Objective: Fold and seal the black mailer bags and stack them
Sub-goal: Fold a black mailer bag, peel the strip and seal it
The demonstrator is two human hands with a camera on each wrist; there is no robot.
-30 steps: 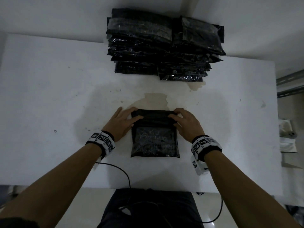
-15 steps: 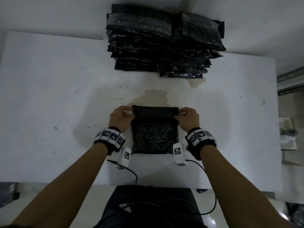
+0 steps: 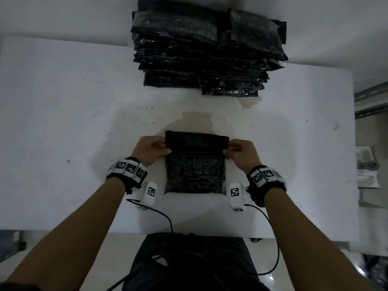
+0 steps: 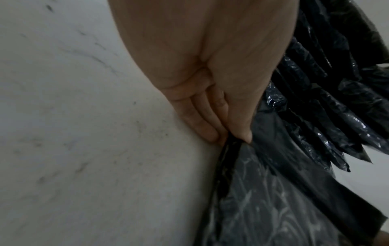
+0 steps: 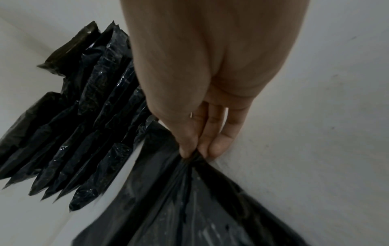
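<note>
A black mailer bag (image 3: 195, 171) lies on the white table (image 3: 63, 122) in front of me, its top flap folded over. My left hand (image 3: 154, 147) pinches the bag's upper left corner between thumb and fingers; in the left wrist view the left hand (image 4: 233, 138) grips the bag (image 4: 273, 191) at its edge. My right hand (image 3: 236, 149) pinches the upper right corner, and the right wrist view shows the right hand (image 5: 193, 153) bunching the bag's (image 5: 200, 208) plastic. A tall stack of black mailer bags (image 3: 205, 51) stands at the table's far edge.
A brownish stain (image 3: 197, 120) marks the table between the held bag and the stack. White wrist-camera units (image 3: 149, 193) with cables (image 3: 165, 219) hang beside the bag. A metal shelf (image 3: 371, 97) and small objects (image 3: 367, 164) stand off the table's right edge.
Both hands went from pressing flat on the folded flap to pinching the bag's upper corners. The bag's top edge has lifted a little off the table.
</note>
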